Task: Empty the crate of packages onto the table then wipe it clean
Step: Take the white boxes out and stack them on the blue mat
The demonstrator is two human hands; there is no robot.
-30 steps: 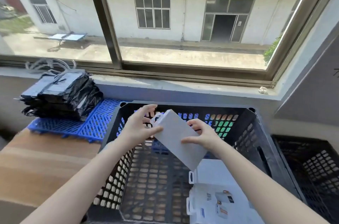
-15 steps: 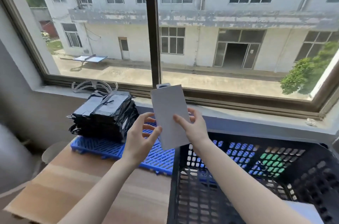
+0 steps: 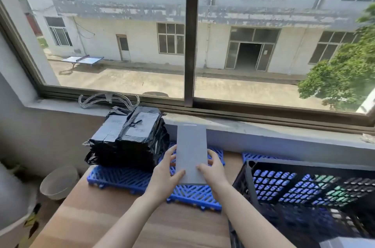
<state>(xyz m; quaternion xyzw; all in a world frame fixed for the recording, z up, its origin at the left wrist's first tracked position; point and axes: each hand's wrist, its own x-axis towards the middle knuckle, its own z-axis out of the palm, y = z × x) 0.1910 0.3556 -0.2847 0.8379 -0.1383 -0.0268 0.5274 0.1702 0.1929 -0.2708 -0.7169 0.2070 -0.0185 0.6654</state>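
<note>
Head view: the left hand (image 3: 164,180) and the right hand (image 3: 213,174) both grip a flat white package (image 3: 191,152) at its near end, one on each long edge with thumbs on top. The package is over the blue grid mat (image 3: 121,178) on the wooden table (image 3: 101,217), just right of the black-wrapped bundles (image 3: 129,142). Can't tell if it touches the mat. The black crate (image 3: 304,186) stands to the right, beside the mat.
</note>
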